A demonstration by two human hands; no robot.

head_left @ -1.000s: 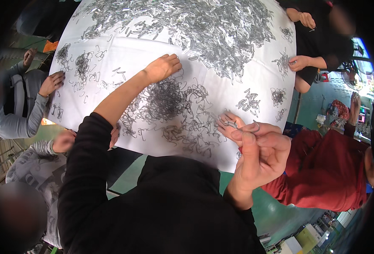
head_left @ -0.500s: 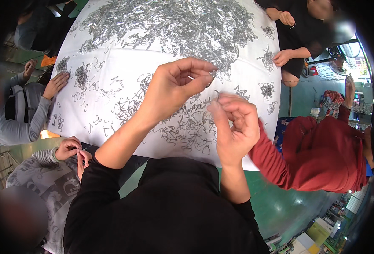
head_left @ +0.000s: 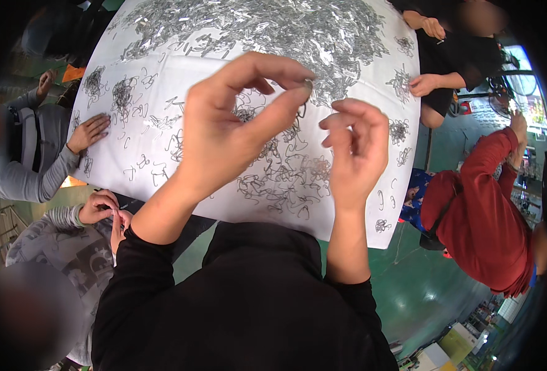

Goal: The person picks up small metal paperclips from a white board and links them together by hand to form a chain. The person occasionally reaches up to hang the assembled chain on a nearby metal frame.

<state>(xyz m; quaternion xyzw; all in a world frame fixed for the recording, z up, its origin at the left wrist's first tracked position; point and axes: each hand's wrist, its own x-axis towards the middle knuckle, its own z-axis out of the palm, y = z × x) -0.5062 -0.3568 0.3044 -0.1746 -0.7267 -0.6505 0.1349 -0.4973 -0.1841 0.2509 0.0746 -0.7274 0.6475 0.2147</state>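
My left hand [head_left: 236, 117] is raised over the table, thumb and forefinger pinched on a small grey metal piece [head_left: 310, 81], mostly hidden by the fingertips. A dark curved bit shows just below the pinch; whether it belongs to that piece I cannot tell. To the right, my right hand [head_left: 360, 148] has its fingers curled but apart, with nothing visible between them. Beneath both hands lies a loose pile of thin, dark, bent wire hooks [head_left: 276, 188]. Beyond them spreads a large heap of short, shiny, straight metal pieces [head_left: 249, 31].
A white sheet covers the table [head_left: 180, 77]. Small clumps of hooks lie left [head_left: 122, 94] and right [head_left: 398, 131]. People sit round it: a grey sleeve [head_left: 38, 179] and a patterned top [head_left: 57, 247] at left, a person in black far right, a red top [head_left: 490, 216] at right.
My right hand has opened and moved apart from the left, which has come up and nearer. A blurred shape shows below, between them. The person in red has drawn back from the table.
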